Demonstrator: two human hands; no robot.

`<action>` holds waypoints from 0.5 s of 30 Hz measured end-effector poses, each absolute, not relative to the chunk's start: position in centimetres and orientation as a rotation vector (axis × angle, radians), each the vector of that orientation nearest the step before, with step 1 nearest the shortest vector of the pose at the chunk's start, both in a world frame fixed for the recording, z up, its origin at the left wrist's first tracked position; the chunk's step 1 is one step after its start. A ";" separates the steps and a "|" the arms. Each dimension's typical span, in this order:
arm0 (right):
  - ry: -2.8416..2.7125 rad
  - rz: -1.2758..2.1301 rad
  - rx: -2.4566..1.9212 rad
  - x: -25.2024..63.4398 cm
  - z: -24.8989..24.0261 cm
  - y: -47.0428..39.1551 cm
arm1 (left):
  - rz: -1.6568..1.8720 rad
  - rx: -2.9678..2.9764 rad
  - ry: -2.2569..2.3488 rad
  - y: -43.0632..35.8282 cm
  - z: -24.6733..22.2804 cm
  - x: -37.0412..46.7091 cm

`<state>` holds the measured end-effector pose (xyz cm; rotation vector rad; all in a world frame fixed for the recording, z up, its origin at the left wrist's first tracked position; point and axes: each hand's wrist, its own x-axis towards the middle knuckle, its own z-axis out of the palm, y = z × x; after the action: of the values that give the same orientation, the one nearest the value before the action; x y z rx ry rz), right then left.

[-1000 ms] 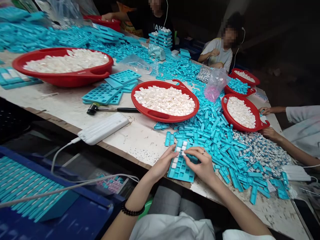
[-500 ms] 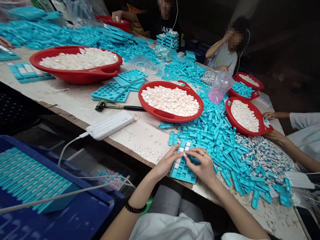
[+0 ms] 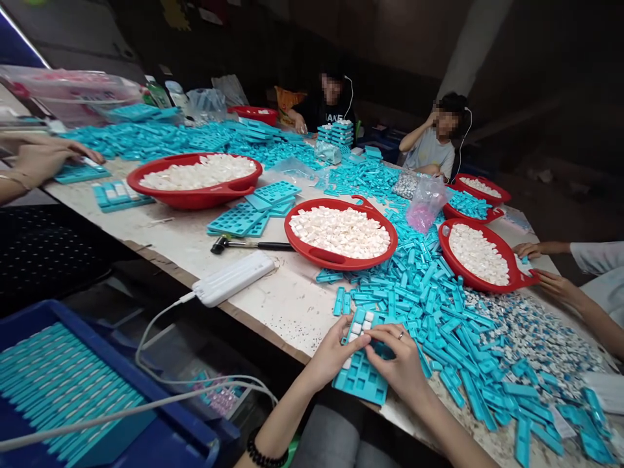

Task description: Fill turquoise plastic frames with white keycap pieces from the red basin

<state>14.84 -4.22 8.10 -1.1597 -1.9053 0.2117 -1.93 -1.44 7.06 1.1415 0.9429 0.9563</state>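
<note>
A turquoise tray (image 3: 361, 383) with rows of square pockets lies at the table's front edge, between my hands. Several small white square pieces (image 3: 366, 325) sit in its upper pockets. My left hand (image 3: 331, 354) grips the tray's left side, its thumb reaching over the top beside the white pieces. Over the tray's right side, my right hand (image 3: 400, 361) has thumb and fingers drawn together close to the left thumb. What its fingertips pinch is hidden from view.
A red basin of white pieces (image 3: 297, 240) stands beyond the tray. Loose turquoise strips (image 3: 414, 286) spread rightward. A hammer (image 3: 244, 245) and white power strip (image 3: 234, 278) lie left. A blue crate (image 3: 195, 429) stands lower left. Co-workers' hands (image 3: 39, 162) work nearby.
The view has tilted upward, so the table appears lower in the picture. A co-worker's hands at the far left show more fully. My hands stay at the tray, fingertips still close together.
</note>
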 end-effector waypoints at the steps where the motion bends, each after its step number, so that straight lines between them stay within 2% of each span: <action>1: -1.896 0.209 -1.157 14.8 8.1 -4.3 | 0.957 1.154 0.936 -1.5 7.1 -1.9; 15: -1.891 0.371 -1.154 14.9 7.9 -4.3 | 1.006 1.203 1.007 -1.6 6.3 -1.5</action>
<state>14.85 -4.25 7.90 -1.1543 -1.8910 0.3710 -1.51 -1.62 6.31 1.2034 1.0067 1.0057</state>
